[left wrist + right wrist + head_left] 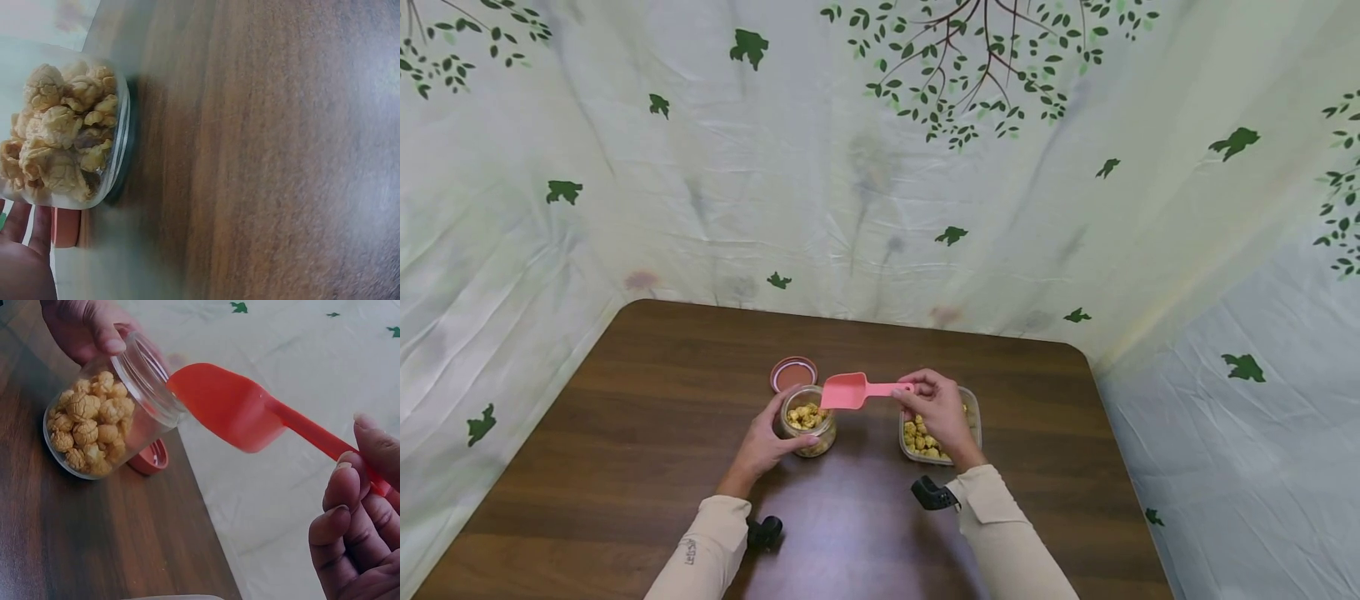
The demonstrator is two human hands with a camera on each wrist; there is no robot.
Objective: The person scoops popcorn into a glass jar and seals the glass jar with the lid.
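Holding glass jar (807, 422) in left hand (765, 444) | right hand (937, 408) pinches pink scoop (853, 390) handle | scoop axis runs left, bowl just at jar mouth | popcorn tub (973, 412) under right hand

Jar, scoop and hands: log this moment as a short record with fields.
left hand: grips the clear jar, upright on the table
jar contents: popcorn-like pieces, partly full
right hand: pinches the handle of the pink scoop
scoop: bowl over the jar mouth, looks empty
lid: red, on the table behind the jar
plastic tub: under the right hand, holds the same pieces
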